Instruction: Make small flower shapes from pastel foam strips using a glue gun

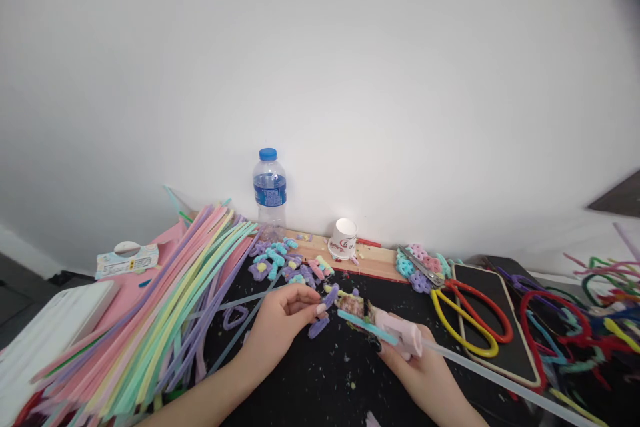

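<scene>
My left hand (pixel 287 317) pinches a bent purple pipe cleaner piece (pixel 330 297) between thumb and fingertips. Another purple piece (pixel 319 327) shows just below those fingertips. In my right hand (pixel 413 360) is a pale pink hot glue gun (pixel 397 331), its stained front end facing left, towards the purple piece. A long translucent glue stick (pixel 505 380) extends from the gun's back to the lower right. A light blue strip (pixel 367 327) lies along the gun's near side; how it is attached I cannot tell. Part of the gun's handle is hidden by my right hand.
Long pastel pipe cleaners (pixel 165 307) heap on the left. Small twisted pipe cleaner shapes (pixel 275 260) lie behind my left hand. A water bottle (pixel 270 190) and paper cup (pixel 343 239) stand by the wall. Scissors (pixel 470 320) overlap a dark, pale-rimmed tablet-like object (pixel 493 303).
</scene>
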### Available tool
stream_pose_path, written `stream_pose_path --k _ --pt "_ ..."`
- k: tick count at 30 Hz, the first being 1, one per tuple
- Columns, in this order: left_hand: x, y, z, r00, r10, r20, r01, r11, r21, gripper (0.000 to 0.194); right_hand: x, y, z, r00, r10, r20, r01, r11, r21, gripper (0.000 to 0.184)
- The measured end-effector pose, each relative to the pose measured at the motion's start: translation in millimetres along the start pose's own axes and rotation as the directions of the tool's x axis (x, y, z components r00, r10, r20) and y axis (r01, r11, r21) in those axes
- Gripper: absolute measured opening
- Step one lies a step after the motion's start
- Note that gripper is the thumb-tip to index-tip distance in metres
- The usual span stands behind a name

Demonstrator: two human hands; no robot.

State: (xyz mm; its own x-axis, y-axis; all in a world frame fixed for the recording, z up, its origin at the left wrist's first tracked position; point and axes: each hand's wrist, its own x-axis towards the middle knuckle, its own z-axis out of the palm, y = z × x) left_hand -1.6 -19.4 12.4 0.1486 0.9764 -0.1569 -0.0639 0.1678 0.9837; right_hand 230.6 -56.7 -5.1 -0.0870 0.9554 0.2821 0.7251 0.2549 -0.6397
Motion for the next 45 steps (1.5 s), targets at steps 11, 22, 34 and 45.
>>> stream_pose_path --k 11,22,34,45 --pt "-2.9 -0.4 0.5 0.989 -0.127 0.081 0.142 0.964 -0.224 0.019 -11.6 14.2 13.1 0.974 0.213 -0.074 -0.188 0.948 0.257 0.042" --pt "-4.2 0.9 1.1 0.989 -0.129 0.074 0.144 0.955 -0.261 0.017 -11.0 9.2 13.4 0.964 0.233 -0.129 -0.185 0.934 0.305 0.045" --pt "-4.5 -5.0 3.1 0.945 -0.284 0.164 0.325 0.740 -0.589 0.012 -13.9 3.6 16.8 0.954 0.281 -0.102 -0.221 0.893 0.392 0.045" --pt "-5.7 -5.3 4.8 0.926 -0.329 0.187 0.367 0.658 -0.658 0.012 -14.2 4.0 15.7 0.962 0.255 -0.099 -0.207 0.915 0.347 0.041"
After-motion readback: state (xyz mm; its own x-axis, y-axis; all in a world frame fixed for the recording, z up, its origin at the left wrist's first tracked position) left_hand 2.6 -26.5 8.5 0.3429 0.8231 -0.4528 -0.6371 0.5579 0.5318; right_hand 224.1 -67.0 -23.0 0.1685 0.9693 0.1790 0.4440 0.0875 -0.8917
